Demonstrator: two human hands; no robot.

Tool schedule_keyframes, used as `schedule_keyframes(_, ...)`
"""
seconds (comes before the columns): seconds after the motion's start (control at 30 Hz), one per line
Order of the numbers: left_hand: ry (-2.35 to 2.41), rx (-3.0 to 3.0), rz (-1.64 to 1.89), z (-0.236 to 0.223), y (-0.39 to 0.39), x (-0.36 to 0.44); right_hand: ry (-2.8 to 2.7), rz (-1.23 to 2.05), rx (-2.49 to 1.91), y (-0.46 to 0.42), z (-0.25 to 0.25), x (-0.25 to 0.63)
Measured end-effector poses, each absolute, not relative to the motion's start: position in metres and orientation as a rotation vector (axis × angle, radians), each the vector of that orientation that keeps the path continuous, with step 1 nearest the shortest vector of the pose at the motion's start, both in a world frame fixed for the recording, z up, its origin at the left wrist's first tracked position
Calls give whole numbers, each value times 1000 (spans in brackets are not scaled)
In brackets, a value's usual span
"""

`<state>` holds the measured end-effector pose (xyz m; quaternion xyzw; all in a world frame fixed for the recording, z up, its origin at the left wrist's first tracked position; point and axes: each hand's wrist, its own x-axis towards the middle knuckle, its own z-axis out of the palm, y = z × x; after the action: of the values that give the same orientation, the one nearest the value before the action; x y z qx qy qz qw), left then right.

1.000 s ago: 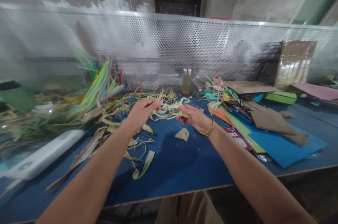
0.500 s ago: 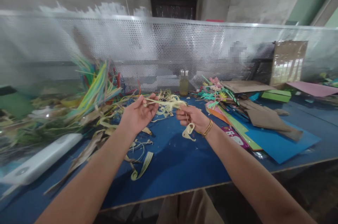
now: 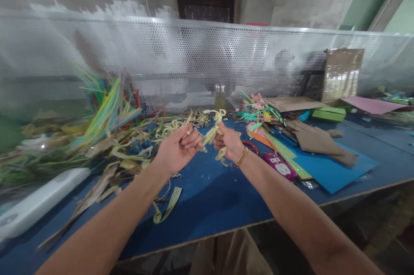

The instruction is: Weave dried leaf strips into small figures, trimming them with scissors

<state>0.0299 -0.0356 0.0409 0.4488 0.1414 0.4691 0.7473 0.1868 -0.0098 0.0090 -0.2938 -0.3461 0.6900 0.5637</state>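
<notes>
Between my hands is a bundle of pale yellow-green curled strips [image 3: 211, 132], like dried plant leaf, with loops sticking up at its top. My right hand [image 3: 229, 142] is closed around it, and a loose curl hangs below the fingers. My left hand [image 3: 181, 147] has its fingers curled in a pinch at the bundle's lower left end; the fingertips are partly hidden. Below my left hand, a loose pale strip with a coiled end [image 3: 168, 206] lies on the blue table [image 3: 220, 206].
Dried strips [image 3: 132, 154] and coloured stems [image 3: 110, 111] crowd the left, beside a long white object [image 3: 45, 199]. A glass bottle [image 3: 220, 101] stands at the back before a perforated metal screen [image 3: 207, 59]. Right: purple item [image 3: 280, 166], blue paper [image 3: 334, 171], cardboard [image 3: 320, 139].
The bundle has gone from lying level between my hands to tilted upward, loops on top. My left hand's fingers have curled in, lower on it. The view has shifted slightly right.
</notes>
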Motion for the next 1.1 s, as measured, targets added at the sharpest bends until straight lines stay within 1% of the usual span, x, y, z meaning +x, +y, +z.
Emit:
schedule_keyframes(0.1, 310, 975, 988, 46, -43, 27, -698, 1634, -742, -6, 16, 192)
schedule_keyframes(0.2, 313, 1019, 893, 53, -51, 20, -520, 1502, -788, 0, 25, 214)
schedule_keyframes(0.23, 317, 1056, 889, 54, -52, 17, -526, 1487, -740, 2, 28, 221)
schedule_keyframes(0.3, 344, 1155, 957, 55, -47, 15, -617, 1504, -618, 3, 30, 231)
schedule_keyframes(0.43, 511, 1311, 1167, 47, -30, 15, -783, 1644, -592, -1, 26, 222)
schedule_keyframes(0.53, 720, 1375, 1219, 38, -24, 18, -859, 1646, -626, -3, 21, 212)
schedule_keyframes(0.7, 1047, 1567, 1144, 28, -30, 27, -901, 1551, -696, -7, 15, 201)
schedule_keyframes(0.9, 1136, 1760, 950, 24, -34, 31, -892, 1520, -669, -5, 11, 196)
schedule_keyframes(1.0, 1126, 1717, 1058, 25, -28, 22, -823, 1508, -669, 0, 11, 209)
schedule_keyframes(1.1, 1015, 1568, 1219, 27, -18, 12, -836, 1621, -675, 3, 10, 219)
